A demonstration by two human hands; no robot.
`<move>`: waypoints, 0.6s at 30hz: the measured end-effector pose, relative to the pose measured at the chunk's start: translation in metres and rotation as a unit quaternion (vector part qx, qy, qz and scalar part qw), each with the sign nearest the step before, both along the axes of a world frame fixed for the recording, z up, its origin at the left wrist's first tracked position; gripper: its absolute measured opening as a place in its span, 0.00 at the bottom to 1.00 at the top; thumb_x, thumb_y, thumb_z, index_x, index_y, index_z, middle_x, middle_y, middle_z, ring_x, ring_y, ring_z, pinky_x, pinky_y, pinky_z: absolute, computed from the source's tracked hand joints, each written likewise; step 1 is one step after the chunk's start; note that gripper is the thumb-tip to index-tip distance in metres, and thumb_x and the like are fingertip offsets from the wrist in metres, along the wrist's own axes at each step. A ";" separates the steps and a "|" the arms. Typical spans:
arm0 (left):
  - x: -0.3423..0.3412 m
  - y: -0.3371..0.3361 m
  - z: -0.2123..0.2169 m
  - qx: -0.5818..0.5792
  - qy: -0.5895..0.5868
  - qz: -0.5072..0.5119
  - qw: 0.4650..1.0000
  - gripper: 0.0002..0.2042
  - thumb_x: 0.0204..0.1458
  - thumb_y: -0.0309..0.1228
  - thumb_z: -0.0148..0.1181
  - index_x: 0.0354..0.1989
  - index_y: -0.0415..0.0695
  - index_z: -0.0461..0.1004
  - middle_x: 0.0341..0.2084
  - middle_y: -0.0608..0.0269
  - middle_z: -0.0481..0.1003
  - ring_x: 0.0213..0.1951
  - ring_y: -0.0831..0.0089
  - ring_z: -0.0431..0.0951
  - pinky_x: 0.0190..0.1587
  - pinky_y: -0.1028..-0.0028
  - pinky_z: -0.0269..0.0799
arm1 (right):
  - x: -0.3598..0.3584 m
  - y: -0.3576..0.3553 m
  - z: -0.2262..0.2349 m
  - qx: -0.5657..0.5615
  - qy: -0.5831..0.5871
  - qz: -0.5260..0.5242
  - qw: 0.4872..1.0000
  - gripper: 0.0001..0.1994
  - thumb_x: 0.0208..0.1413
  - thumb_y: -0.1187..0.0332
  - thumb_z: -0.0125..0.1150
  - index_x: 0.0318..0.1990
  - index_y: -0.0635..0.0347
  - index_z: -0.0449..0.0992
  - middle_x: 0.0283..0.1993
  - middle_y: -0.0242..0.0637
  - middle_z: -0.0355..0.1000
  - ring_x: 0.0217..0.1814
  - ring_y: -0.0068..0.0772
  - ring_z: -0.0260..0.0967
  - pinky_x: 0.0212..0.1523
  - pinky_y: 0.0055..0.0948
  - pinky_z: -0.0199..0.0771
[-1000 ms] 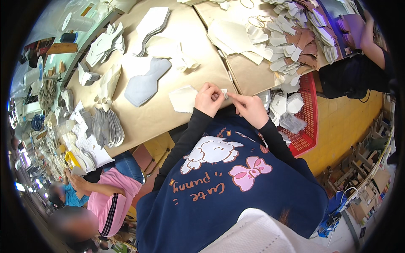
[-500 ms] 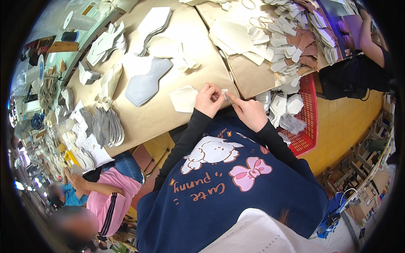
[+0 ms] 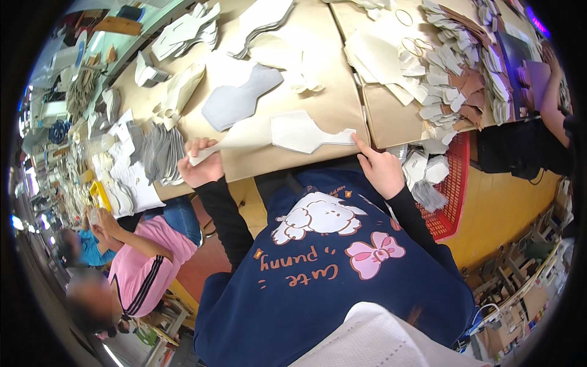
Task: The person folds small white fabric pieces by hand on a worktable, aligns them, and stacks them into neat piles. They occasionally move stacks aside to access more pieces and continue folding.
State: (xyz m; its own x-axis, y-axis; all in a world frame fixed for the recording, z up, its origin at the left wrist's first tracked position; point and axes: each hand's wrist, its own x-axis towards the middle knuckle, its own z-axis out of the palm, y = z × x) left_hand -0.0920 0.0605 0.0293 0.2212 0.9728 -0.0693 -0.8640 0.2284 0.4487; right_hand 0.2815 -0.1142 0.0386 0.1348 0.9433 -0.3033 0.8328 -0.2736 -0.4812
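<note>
A white bottle-shaped cut piece (image 3: pixel 293 131) lies near the table's front edge, its narrow tail pointing right. My left hand (image 3: pixel 203 166) is closed on the end of a thin cream sheet (image 3: pixel 247 136), which stretches leftward from the white piece's wide end. My right hand (image 3: pixel 382 173) has its index finger stretched out, the tip pressing on the tail of the white piece; nothing is gripped in it. Just beyond the cream sheet lies a stack of grey-blue pieces (image 3: pixel 241 98) of similar shape.
Cream cut pieces (image 3: pixel 382 58) lie on the right-hand table, beside heaps of white and brown pieces (image 3: pixel 465 85). Grey stacks (image 3: pixel 162 153) stand at the left. A red basket (image 3: pixel 452 189) sits by my right arm. Other people (image 3: pixel 150 263) work at the left and far right.
My hands were together at the tail end. The left hand has moved far left, drawing out the cream sheet; the right finger stays on the tail. The view has shifted left.
</note>
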 end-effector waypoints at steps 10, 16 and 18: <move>-0.056 0.002 0.033 0.115 0.084 0.137 0.980 0.06 0.47 0.32 0.55 0.27 0.49 0.64 0.28 0.67 0.66 0.41 0.68 0.67 0.54 0.65 0.60 | -0.010 0.021 0.019 0.066 0.032 -0.007 0.997 0.21 0.57 0.66 0.59 0.59 0.45 0.73 0.26 0.45 0.74 0.28 0.50 0.73 0.31 0.43 0.74; -0.036 0.001 0.034 0.104 0.100 0.140 0.980 0.07 0.46 0.33 0.56 0.27 0.48 0.64 0.29 0.67 0.66 0.39 0.69 0.65 0.52 0.66 0.59 | -0.048 0.076 0.006 0.260 0.014 0.196 0.945 0.27 0.58 0.59 0.59 0.65 0.47 0.65 0.69 0.35 0.59 0.69 0.38 0.57 0.67 0.41 0.55; -0.034 -0.002 0.034 0.111 0.091 0.133 0.981 0.07 0.46 0.34 0.55 0.28 0.48 0.64 0.29 0.67 0.67 0.40 0.69 0.66 0.52 0.66 0.59 | -0.067 0.096 -0.009 0.243 -0.027 0.249 0.937 0.29 0.59 0.57 0.57 0.68 0.47 0.61 0.73 0.30 0.54 0.73 0.36 0.51 0.71 0.46 0.46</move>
